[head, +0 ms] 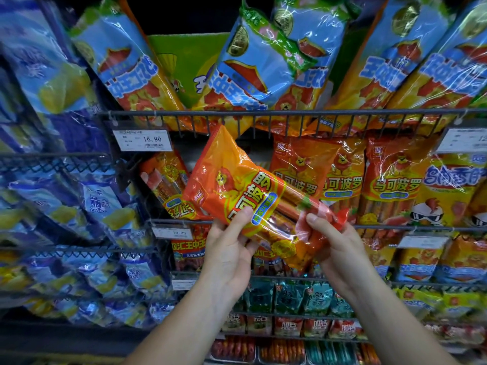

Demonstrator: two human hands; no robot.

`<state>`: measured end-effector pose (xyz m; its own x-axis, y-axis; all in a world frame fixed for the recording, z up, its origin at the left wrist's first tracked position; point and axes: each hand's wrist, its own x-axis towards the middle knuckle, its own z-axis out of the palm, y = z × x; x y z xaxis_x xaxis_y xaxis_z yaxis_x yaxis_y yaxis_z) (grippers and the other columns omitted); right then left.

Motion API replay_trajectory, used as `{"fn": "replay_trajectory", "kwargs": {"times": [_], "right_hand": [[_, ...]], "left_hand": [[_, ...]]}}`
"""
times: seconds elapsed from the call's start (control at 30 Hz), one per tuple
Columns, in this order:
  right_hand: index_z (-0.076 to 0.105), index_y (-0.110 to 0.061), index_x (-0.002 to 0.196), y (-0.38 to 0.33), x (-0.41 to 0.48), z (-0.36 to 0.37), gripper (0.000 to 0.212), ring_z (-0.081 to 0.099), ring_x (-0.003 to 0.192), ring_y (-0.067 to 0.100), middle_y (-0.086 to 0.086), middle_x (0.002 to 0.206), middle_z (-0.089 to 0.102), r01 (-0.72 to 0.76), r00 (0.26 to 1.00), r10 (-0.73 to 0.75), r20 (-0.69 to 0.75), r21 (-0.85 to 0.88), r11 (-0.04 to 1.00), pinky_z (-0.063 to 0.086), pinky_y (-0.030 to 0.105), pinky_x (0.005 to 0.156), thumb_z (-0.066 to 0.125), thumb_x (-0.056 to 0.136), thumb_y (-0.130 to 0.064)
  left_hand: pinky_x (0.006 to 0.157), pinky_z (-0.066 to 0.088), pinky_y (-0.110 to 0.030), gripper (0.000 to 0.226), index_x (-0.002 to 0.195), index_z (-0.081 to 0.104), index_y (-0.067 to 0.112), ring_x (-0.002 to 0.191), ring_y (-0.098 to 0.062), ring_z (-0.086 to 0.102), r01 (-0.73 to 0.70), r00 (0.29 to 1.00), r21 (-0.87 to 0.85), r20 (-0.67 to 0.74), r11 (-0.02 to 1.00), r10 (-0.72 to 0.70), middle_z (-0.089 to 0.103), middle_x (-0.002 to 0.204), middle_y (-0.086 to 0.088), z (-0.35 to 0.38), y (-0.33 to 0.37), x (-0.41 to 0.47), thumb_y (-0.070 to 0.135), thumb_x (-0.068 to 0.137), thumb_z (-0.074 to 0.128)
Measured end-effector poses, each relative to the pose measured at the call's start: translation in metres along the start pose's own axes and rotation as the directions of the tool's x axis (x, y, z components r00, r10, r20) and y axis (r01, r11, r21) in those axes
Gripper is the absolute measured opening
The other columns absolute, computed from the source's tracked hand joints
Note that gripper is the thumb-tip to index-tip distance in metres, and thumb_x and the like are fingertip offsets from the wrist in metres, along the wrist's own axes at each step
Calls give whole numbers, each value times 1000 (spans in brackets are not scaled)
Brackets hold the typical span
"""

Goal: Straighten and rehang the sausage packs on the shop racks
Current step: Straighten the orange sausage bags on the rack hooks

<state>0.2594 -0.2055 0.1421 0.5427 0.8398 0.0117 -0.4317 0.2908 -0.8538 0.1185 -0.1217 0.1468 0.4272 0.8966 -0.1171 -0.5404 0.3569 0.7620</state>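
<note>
1. At the middle of the view, in front of the wire racks, both hands hold one orange sausage pack (245,198) clear of the display.
2. This pack is tilted, its sealed top end pointing up and to the left, with the top corner just under the upper rack rail (263,113); its clear lower end, where the sausages show through, points down and to the right.
3. The left hand (226,256) grips the pack's lower left edge, thumb pressed on the printed front and fingers curled behind it.
4. The right hand (340,248) pinches the clear lower end, thumb on the front and fingers tucked behind.
5. Behind the held pack, matching orange packs (340,177) hang upright in a row on the same level.
6. Above the upper rail, blue-and-orange packs (126,67) lean at different angles, fanned out rather than straight.
7. A price tag (142,139) reading 16.90 hangs from the left part of that rail.
8. Left of the racks, blue packs (66,180) fill several tiers; they are blurred.
9. Lower down, between the forearms, sit teal packs (290,296).
</note>
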Motion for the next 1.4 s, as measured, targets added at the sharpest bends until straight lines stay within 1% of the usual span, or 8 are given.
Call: {"fn": "replay_trajectory", "kwargs": {"times": [0.13,0.3,0.47,0.6,0.7,0.93,1.17,1.4], "right_hand": [[66,-7,85,7,3,-5,14,60,69,26,21,71,63,29,991,-3,136,-192,981,51,32,66,76,75,-12],[62,0,115,12,9,-5,36,69,82,44,30,85,71,60,991,-20,135,-296,953,59,46,78,73,80,-2],[67,-11,112,3,14,7,37,72,94,13,-2,99,77,153,978,-69,195,-455,877,56,21,73,75,79,4],[67,-18,115,-6,19,17,38,69,104,14,-4,108,75,277,948,-144,283,-517,810,54,28,90,75,83,0],[69,-18,109,-12,21,21,35,70,99,9,-7,103,76,341,927,-198,318,-499,797,53,20,84,73,83,5],[65,-20,113,-6,31,28,36,69,100,7,-12,106,74,399,903,-259,344,-442,803,54,18,80,73,80,-7],[63,-14,120,10,54,29,41,65,113,19,-1,117,71,408,908,-289,305,-473,781,55,39,93,77,82,-6],[62,-13,120,30,70,31,41,66,107,8,-6,112,71,352,931,-249,265,-485,800,54,25,89,75,83,-1]], "left_hand": [[85,50,-46,48,114,61,22,94,-19,69,-96,995,107,1,990,96,73,107,-1,-8,10,0,19,68,74],[84,52,-45,49,107,63,23,98,-23,69,-244,970,309,63,919,236,75,100,1,-12,28,2,22,61,78],[71,55,-24,42,104,65,23,88,-10,70,-386,922,472,230,793,312,75,93,8,-9,45,7,17,66,80],[68,53,-15,40,101,66,27,86,-4,70,-442,896,537,312,719,318,75,89,15,-3,51,13,5,70,81],[72,52,-15,42,102,65,29,91,-4,69,-486,872,539,356,688,337,75,92,15,0,56,18,14,65,81],[78,54,-18,43,101,66,27,95,-6,69,-503,855,539,425,676,298,74,94,15,0,65,35,17,62,80],[81,54,-19,43,103,67,23,100,-11,69,-481,865,528,419,700,277,75,100,8,-12,67,56,14,63,79],[83,55,-22,38,102,68,22,99,-10,69,-430,899,595,354,679,259,76,100,7,-29,59,76,9,69,81]]}}
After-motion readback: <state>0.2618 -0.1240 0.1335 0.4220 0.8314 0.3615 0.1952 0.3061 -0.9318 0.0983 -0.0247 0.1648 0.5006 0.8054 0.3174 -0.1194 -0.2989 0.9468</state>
